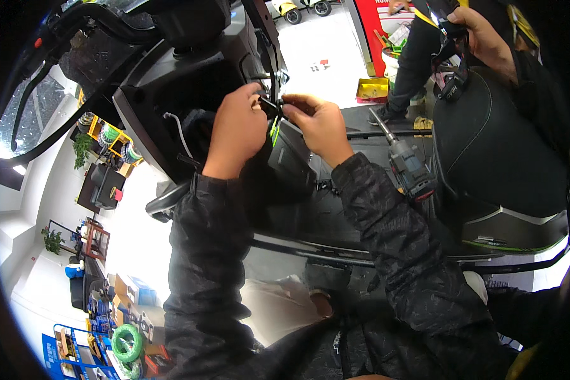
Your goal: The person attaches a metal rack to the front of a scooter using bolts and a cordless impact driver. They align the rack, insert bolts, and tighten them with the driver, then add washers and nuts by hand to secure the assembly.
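Both hands meet at the edge of the dark front panel [147, 101] of a three-wheeler or scooter. My left hand [237, 130] is closed, its fingertips on a thin dark piece too small to name. Facing it, my right hand [321, 126] pinches at the other end of that small dark part. Yellow-green wires [275, 131] hang just below the fingertips. A white cable [180, 130] sticks out of the open panel, left of my left hand. On the black footboard, right of my right forearm, lies a cordless power driver [407, 163] with a long socket.
A black seat [487, 133] stands at the right; above it another person's hand [484, 41] holds a black strap [451, 82]. The handlebar with its brake lever [28, 104] arches at upper left. A yellow-red box [372, 90] sits beyond. Shelves with a green coil [127, 343] are at lower left.
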